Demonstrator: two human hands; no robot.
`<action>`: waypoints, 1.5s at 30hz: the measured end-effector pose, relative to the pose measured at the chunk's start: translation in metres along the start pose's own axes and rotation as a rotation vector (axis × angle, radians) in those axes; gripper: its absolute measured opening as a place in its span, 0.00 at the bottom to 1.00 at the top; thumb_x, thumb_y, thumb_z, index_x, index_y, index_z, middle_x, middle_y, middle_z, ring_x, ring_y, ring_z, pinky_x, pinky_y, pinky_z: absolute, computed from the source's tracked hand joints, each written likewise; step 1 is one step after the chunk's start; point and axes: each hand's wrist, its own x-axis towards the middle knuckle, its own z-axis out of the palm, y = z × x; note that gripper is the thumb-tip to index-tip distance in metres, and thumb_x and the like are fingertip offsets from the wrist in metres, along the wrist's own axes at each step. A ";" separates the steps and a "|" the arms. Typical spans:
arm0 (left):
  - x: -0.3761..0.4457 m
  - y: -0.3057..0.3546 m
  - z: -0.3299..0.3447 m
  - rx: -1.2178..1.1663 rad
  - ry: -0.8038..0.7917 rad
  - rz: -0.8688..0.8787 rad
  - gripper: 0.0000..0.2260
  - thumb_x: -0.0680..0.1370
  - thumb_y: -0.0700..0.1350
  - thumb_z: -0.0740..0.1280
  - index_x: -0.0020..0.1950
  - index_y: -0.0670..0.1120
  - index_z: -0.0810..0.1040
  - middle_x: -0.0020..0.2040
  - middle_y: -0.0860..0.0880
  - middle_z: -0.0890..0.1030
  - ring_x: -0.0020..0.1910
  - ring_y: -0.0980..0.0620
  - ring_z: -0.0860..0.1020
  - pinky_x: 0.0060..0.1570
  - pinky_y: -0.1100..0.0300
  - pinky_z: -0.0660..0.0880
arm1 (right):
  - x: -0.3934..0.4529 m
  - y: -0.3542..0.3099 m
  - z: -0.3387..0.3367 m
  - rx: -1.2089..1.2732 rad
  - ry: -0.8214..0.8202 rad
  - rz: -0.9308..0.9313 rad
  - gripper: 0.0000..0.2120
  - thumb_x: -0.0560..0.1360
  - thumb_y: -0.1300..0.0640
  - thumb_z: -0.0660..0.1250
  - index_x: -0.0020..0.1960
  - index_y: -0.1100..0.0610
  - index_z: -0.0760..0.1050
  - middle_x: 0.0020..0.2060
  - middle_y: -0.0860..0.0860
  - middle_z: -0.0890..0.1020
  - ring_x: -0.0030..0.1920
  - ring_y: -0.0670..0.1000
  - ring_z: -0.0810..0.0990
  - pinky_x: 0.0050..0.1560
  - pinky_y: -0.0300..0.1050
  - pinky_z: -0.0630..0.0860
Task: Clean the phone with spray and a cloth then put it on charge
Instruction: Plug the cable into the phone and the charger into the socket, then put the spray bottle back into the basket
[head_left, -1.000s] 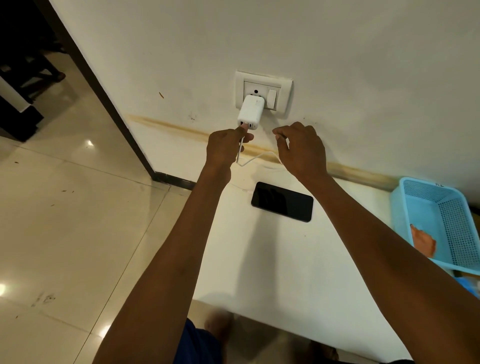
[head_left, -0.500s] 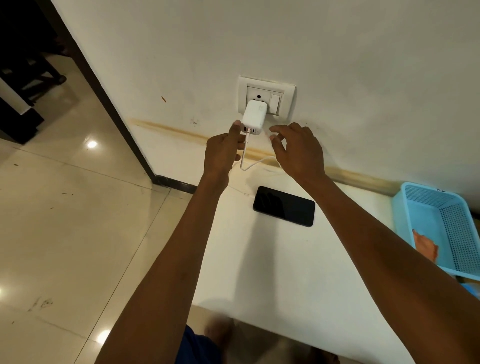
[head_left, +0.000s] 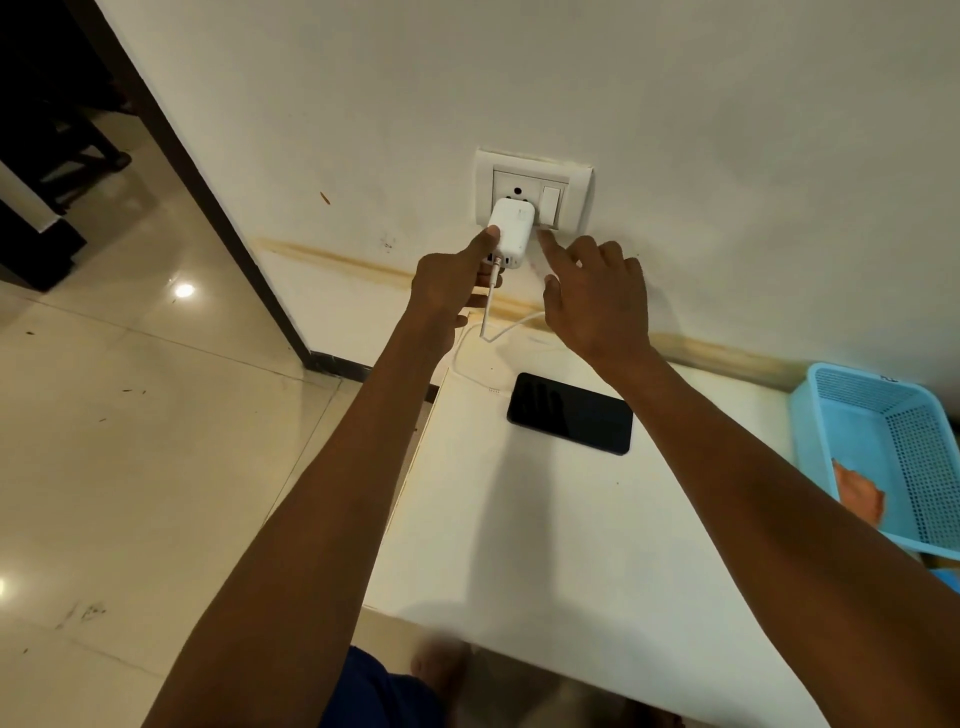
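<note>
A black phone (head_left: 571, 413) lies screen up on the white table (head_left: 545, 545), below the wall socket plate (head_left: 576, 182). A white charger adapter (head_left: 513, 228) is plugged into the socket. Its white cable (head_left: 488, 312) hangs down, loops on the table and reaches the phone's left end. My left hand (head_left: 452, 283) steadies the adapter, index finger against its left side, the other fingers curled under by the cable plug. My right hand (head_left: 597, 296) holds nothing; its index fingertip touches the lower edge of the white switch (head_left: 551, 200).
A light blue plastic basket (head_left: 878, 410) stands at the table's right end with an orange cloth (head_left: 857, 491) in it. The tiled floor (head_left: 156, 441) lies to the left, past a dark door frame (head_left: 218, 208). The table's near edge is over my legs.
My right hand rose from beside the cable to the switch. My left index finger slid up from the cable plug onto the adapter's side. The phone stayed put.
</note>
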 end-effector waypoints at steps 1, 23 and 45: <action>-0.001 0.000 -0.001 0.003 -0.003 0.001 0.24 0.75 0.66 0.65 0.49 0.46 0.84 0.46 0.50 0.86 0.41 0.51 0.81 0.44 0.54 0.72 | 0.000 0.000 -0.001 -0.049 -0.015 -0.001 0.27 0.80 0.55 0.57 0.78 0.52 0.60 0.56 0.57 0.77 0.53 0.61 0.75 0.50 0.55 0.73; -0.052 -0.079 0.009 -0.192 0.267 -0.046 0.18 0.83 0.57 0.56 0.54 0.44 0.77 0.41 0.47 0.82 0.34 0.49 0.78 0.31 0.59 0.70 | -0.042 0.032 -0.006 -0.042 -0.119 0.024 0.33 0.79 0.52 0.60 0.81 0.51 0.53 0.59 0.57 0.76 0.53 0.60 0.76 0.47 0.55 0.73; -0.148 -0.125 0.188 0.425 -0.346 0.330 0.09 0.80 0.50 0.65 0.60 0.51 0.77 0.48 0.58 0.81 0.47 0.53 0.81 0.48 0.57 0.75 | -0.309 0.159 -0.095 1.152 -0.470 0.927 0.09 0.79 0.46 0.67 0.55 0.47 0.82 0.46 0.45 0.86 0.41 0.44 0.83 0.43 0.38 0.75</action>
